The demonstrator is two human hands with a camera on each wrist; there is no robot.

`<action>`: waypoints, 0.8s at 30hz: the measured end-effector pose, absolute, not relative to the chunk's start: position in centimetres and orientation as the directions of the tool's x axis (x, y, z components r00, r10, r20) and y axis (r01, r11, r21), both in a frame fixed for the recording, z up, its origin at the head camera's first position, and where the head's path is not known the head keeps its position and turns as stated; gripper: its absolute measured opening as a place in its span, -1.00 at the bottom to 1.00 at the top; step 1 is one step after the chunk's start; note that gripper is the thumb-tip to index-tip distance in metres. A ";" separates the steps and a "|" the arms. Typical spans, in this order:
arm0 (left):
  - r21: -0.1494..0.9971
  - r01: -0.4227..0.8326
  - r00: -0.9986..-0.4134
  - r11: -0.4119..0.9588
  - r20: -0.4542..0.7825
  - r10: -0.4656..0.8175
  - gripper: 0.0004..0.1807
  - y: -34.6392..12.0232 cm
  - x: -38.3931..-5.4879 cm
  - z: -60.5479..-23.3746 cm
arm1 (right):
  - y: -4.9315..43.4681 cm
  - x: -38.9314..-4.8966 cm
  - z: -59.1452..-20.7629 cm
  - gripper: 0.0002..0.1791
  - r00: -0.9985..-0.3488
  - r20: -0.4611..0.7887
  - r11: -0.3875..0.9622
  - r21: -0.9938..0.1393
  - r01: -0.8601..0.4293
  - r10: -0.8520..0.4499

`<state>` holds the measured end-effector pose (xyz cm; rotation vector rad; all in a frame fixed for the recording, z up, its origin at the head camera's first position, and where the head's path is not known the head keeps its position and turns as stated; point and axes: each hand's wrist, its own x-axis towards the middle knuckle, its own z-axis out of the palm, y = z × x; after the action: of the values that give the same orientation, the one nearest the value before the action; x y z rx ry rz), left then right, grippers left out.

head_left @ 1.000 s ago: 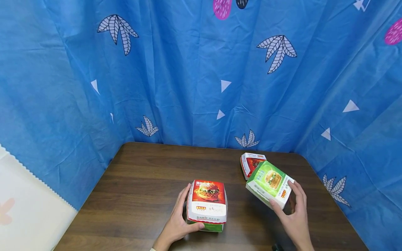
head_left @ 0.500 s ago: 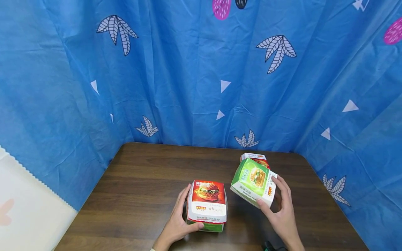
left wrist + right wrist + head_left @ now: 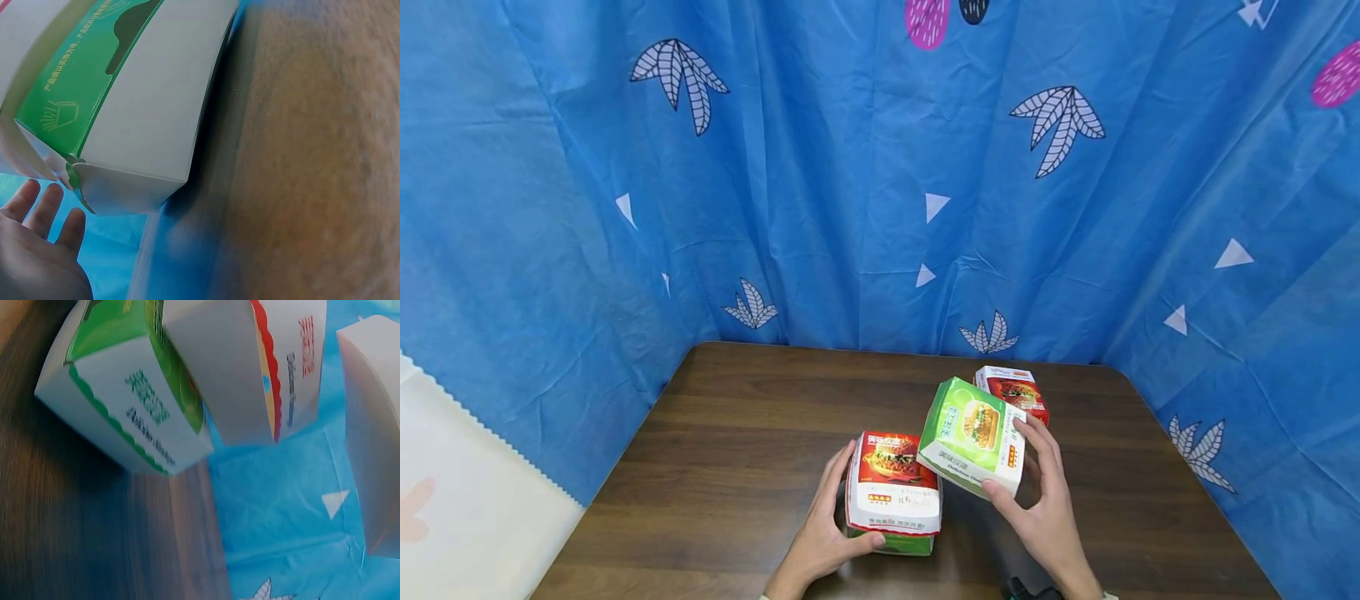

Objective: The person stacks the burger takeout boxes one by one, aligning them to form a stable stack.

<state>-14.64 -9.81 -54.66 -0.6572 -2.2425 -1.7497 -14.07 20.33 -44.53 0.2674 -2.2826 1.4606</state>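
A red-and-white burger box (image 3: 895, 483) sits on top of a green burger box (image 3: 904, 545) at the table's front middle. My left hand (image 3: 820, 533) holds this stack from the left, fingers along the side and thumb at the front near where the boxes meet. In the left wrist view the lower box (image 3: 150, 94) shows its green and white sides, with fingers beside its corner. My right hand (image 3: 1048, 512) grips a second green burger box (image 3: 973, 433) by its right end, raised and tilted. Its left corner overlaps the red box's right edge in the head view.
Another red burger box (image 3: 1015, 392) stands at the back right of the brown wooden table (image 3: 760, 400). A blue patterned curtain (image 3: 850, 208) encloses the table's back and sides. A dark object (image 3: 1030, 590) lies near my right wrist.
My right hand has carried the green burger box leftward, from the right side up to the stack. More of the back red box shows now. My left hand has stayed in place.
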 end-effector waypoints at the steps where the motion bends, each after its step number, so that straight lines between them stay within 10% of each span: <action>1: 0.859 0.474 -0.875 0.192 0.436 0.208 0.31 -9.8 -14.6 -54.7 | 20.1 -14.1 -44.5 -0.01 -0.896 0.441 0.428 -0.820 -0.379 0.054; 24: 0.854 0.479 -0.873 0.203 0.441 0.208 0.23 -10.0 -14.6 -54.8 | 16.4 -13.5 -44.3 -0.09 -0.886 0.443 0.384 -0.801 -0.460 -0.138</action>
<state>-14.56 -9.98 -54.78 -0.6568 -2.2482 -1.7296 -13.53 16.44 -44.31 0.5244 -2.3440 1.5029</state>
